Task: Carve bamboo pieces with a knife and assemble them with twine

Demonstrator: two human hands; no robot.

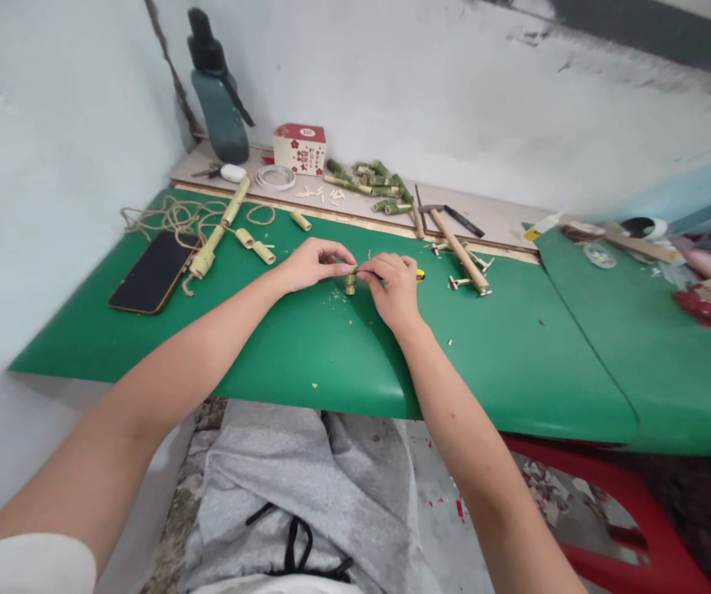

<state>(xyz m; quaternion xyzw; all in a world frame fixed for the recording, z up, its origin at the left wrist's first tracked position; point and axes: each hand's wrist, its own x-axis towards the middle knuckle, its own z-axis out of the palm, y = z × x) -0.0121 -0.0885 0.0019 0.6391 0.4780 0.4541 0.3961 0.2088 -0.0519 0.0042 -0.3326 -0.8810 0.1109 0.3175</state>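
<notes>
Both my hands meet over the middle of the green table (306,346). My left hand (312,262) has its fingers curled and pinched at a short bamboo piece (350,282) that stands on the table. My right hand (394,285) is closed too, its fingertips pinching at the top of the same piece. Something yellow (420,275) pokes out behind my right hand. Small bamboo chips lie scattered around the piece.
A black phone (153,271) lies at the left, beside twine (176,216) and a long bamboo stick (219,229). A hammer (458,247), cut bamboo sections (375,183), a red-white box (299,148), a tape roll (275,176) and a dark bottle (219,99) sit farther back.
</notes>
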